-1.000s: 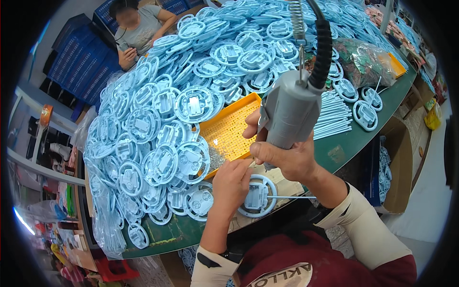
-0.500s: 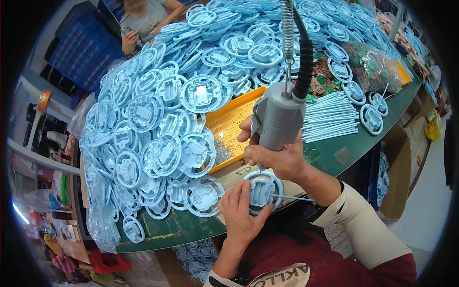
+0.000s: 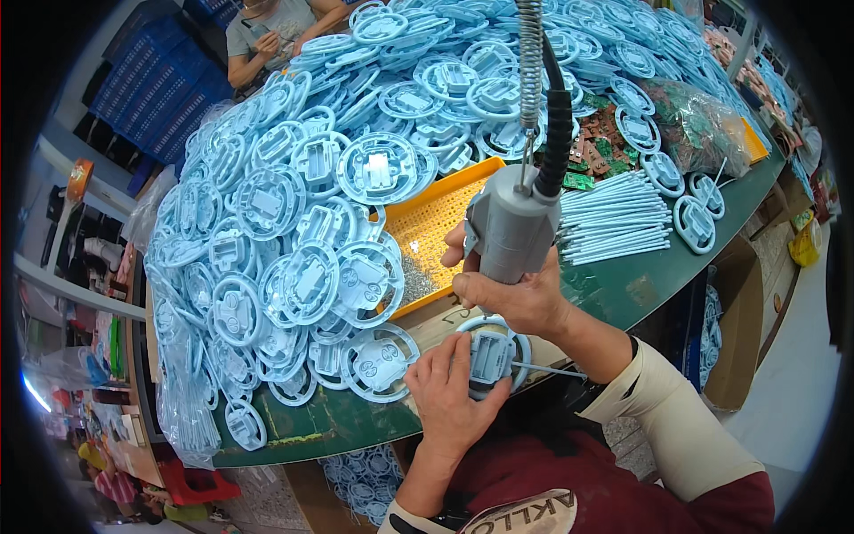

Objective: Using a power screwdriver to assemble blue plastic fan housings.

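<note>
My right hand [image 3: 540, 301] is wrapped round a grey electric screwdriver [image 3: 513, 227], which hangs from a coiled spring and points down. Its tip meets the far part of a light-blue round plastic piece [image 3: 490, 358], though the exact contact point is too small to make out. This piece has a ring rim, a rectangular compartment in the middle and a thin stick [image 3: 553, 369] reaching out to the right. With fingers and thumb, my left hand [image 3: 447, 392] grips the piece's left and near side, against a wooden board [image 3: 436, 338] at the table edge.
A big heap of similar light-blue pieces [image 3: 267, 203] covers the left and back. Behind the screwdriver lies a yellow tray [image 3: 485, 169] with small metal screws [image 3: 414, 283]. To the right are pale sticks [image 3: 614, 221], green and brown circuit boards [image 3: 587, 153] and a clear bag [image 3: 698, 125]. A person [image 3: 267, 40] sits across.
The screwdriver's body has tilted slightly to the left in my right hand. My left hand keeps its grip on the round piece. The whole view has shifted a little.
</note>
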`<action>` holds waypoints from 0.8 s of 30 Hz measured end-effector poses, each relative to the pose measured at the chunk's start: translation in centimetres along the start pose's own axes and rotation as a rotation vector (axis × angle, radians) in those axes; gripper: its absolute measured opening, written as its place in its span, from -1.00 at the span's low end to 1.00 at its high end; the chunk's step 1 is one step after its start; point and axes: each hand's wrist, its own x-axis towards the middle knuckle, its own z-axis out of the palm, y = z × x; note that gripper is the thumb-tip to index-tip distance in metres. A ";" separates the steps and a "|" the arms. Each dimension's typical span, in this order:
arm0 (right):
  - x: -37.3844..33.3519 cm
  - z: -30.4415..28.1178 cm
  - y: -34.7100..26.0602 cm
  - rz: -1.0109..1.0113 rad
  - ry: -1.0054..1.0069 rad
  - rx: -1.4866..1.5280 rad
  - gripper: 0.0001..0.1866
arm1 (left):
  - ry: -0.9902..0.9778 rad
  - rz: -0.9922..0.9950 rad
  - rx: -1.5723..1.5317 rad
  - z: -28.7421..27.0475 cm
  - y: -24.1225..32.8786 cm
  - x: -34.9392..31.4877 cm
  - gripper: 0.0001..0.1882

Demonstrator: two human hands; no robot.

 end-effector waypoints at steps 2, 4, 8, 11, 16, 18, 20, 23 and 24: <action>0.1 0.0 0.2 -0.033 0.005 -0.026 -0.64 | -0.003 0.001 0.001 0.0 0.0 0.0 -0.31; 0.1 0.1 0.4 -0.064 0.008 -0.049 -0.63 | -0.005 0.000 0.004 0.1 0.0 0.0 -0.30; 0.1 -0.7 1.4 -0.067 -0.035 -0.151 -0.73 | -0.013 0.001 -0.011 0.0 0.0 0.2 -0.30; -0.1 -1.5 1.5 -0.112 -0.168 -0.301 -0.80 | -0.013 -0.015 -0.045 0.1 0.0 0.3 -0.29; 0.4 -2.2 2.0 -0.668 -0.225 -0.838 -0.82 | 0.008 -0.042 -0.111 0.8 0.3 0.5 -0.33; 0.1 -2.3 1.6 -0.457 -0.223 -0.774 -0.82 | 0.019 -0.009 -0.108 1.3 0.3 0.5 -0.37; 0.1 -1.9 1.2 -0.250 -0.222 -0.703 -0.82 | 0.025 -0.001 -0.101 1.3 0.2 0.6 -0.39; 0.8 -1.2 0.6 -0.186 -0.119 -0.259 -0.78 | 0.034 0.033 -0.089 1.5 0.1 0.7 -0.39; 1.0 -0.9 -0.2 -0.190 -0.119 -0.261 -0.78 | 0.034 0.050 -0.081 1.5 0.1 0.7 -0.38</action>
